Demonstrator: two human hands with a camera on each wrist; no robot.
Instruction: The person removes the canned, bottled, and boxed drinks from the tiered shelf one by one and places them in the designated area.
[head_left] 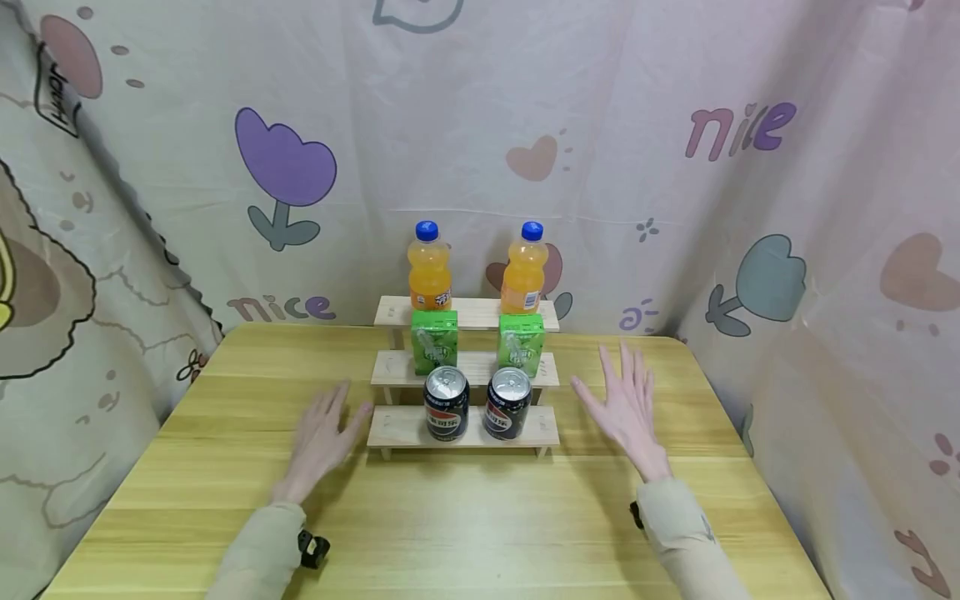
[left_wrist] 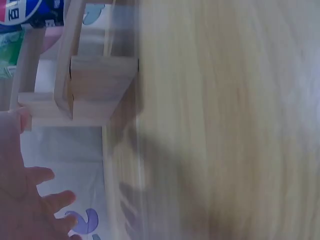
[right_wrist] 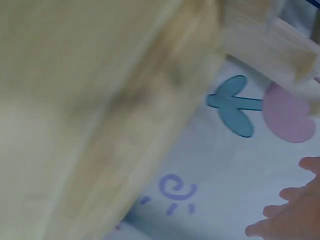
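Observation:
My left hand [head_left: 322, 437] is held at the left of a three-step wooden rack [head_left: 397, 427], fingers spread and holding nothing. On the rack's right side my right hand [head_left: 626, 404] is also spread, with nothing in it. Two dark cola cans [head_left: 446, 408] [head_left: 508, 408] stand on the lowest step. Behind them, the middle step bears two green cartons [head_left: 434, 340] [head_left: 521, 342]. Two orange drink bottles [head_left: 430, 275] [head_left: 524, 275] with blue caps stand upright on the top step. In the left wrist view, the left thumb [left_wrist: 24, 117] appears close to the rack's end; contact cannot be told.
The rack stands on a wood-grain table [head_left: 465, 525], towards its back edge. A printed curtain [head_left: 450, 108] hangs right behind the table and along both sides. Each wrist has a black strap [head_left: 312, 550] at the sleeve cuff.

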